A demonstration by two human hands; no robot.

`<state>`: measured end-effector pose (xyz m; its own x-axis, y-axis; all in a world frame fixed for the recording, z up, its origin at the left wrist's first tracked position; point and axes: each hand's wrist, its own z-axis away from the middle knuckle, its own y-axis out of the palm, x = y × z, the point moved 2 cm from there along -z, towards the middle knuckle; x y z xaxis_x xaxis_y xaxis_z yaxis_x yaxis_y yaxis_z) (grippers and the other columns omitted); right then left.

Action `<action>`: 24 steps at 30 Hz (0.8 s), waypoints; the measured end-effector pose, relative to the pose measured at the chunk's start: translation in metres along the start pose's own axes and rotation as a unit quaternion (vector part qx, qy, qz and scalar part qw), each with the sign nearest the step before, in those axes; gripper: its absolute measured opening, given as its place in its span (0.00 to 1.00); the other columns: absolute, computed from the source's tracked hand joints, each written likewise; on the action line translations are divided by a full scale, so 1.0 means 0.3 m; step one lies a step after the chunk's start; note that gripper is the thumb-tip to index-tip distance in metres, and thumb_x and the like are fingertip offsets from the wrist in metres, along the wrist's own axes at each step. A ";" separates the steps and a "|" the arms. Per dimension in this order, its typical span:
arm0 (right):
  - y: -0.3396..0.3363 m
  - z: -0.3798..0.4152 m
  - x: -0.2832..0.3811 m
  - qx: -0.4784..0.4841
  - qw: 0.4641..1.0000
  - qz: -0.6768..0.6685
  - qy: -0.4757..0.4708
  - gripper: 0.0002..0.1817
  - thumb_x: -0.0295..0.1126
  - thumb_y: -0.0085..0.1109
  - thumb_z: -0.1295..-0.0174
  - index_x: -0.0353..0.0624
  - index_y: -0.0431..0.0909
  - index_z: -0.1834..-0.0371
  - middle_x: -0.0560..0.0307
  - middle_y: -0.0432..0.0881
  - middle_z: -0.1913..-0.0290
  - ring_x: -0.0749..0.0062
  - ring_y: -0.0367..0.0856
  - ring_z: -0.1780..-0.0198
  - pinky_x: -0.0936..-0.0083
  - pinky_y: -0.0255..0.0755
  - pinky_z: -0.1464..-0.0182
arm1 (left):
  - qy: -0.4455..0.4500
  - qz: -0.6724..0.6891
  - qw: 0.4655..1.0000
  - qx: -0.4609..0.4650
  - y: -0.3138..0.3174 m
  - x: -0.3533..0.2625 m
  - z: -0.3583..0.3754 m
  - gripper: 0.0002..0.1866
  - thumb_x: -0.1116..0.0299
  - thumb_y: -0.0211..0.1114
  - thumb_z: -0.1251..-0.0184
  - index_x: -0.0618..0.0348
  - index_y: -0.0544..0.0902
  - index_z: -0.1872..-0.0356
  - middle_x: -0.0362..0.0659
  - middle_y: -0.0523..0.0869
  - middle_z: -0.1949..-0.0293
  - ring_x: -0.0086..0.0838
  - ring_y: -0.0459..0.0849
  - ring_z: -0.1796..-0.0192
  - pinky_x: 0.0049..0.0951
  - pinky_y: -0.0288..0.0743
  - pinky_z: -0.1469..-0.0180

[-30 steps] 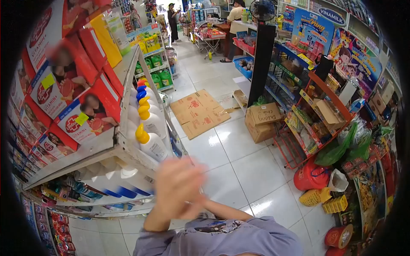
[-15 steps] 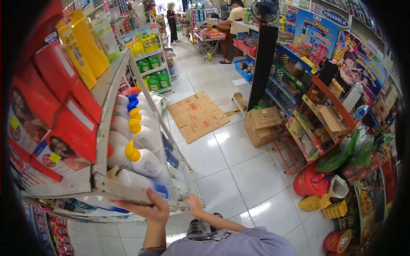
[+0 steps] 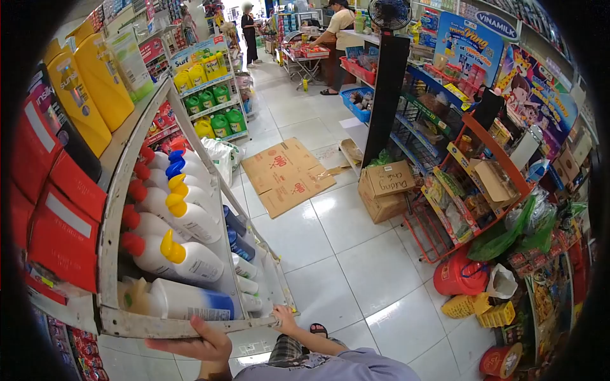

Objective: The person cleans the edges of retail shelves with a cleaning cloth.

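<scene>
A white metal shelf rack (image 3: 159, 327) with scuffed edges stands tilted in view at the left. My left hand (image 3: 200, 346) is closed on its near side edge, thumb up over the rim and fingers along the outside. Further along the same edge, my right hand (image 3: 286, 319) grips the frame near the lower corner. On the rack are white bottles with yellow caps (image 3: 194, 260), others with red or blue caps, and a white bottle with a blue end (image 3: 184, 301) lying nearest my left hand. Red boxes (image 3: 63, 235) and yellow bottles (image 3: 105, 82) stand on its upper level.
Flattened cardboard (image 3: 286, 174) lies on the tiled floor. Stacked cartons (image 3: 387, 190), a red wire rack (image 3: 438, 222) and a red bucket (image 3: 460, 273) stand on the right. A detergent shelf (image 3: 206, 95) is ahead, with two people (image 3: 340, 38) farther back.
The rack's near corner has shifted down and left in view, and both hands have moved with it, still on the frame. More of the bottles shows now.
</scene>
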<state>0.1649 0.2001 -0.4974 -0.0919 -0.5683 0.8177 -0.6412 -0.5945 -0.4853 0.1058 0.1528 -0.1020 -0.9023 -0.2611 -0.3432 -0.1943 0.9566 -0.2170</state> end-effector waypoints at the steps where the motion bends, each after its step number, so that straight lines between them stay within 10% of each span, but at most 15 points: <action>1: 0.000 0.000 -0.002 0.010 1.000 0.001 0.004 0.30 0.39 0.63 0.73 0.43 0.67 0.61 0.52 0.64 0.59 0.57 0.61 0.53 0.64 0.52 0.54 | -0.007 0.008 1.000 -0.003 -0.001 0.001 -0.001 0.36 0.74 0.45 0.43 0.65 0.32 0.41 0.57 0.37 0.40 0.44 0.44 0.38 0.37 0.50 0.42; 24: -0.022 -0.005 0.014 0.074 0.995 0.059 0.024 0.27 0.46 0.62 0.69 0.46 0.68 0.63 0.54 0.64 0.60 0.61 0.63 0.54 0.67 0.54 0.60 | -0.013 -0.014 1.000 -0.007 -0.004 -0.001 0.003 0.35 0.75 0.44 0.43 0.63 0.30 0.41 0.57 0.36 0.40 0.46 0.44 0.38 0.38 0.47 0.41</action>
<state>0.1675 0.2025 -0.4903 -0.1984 -0.6136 0.7643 -0.5056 -0.6040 -0.6161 0.1067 0.1515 -0.1024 -0.8859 -0.2909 -0.3613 -0.2249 0.9506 -0.2139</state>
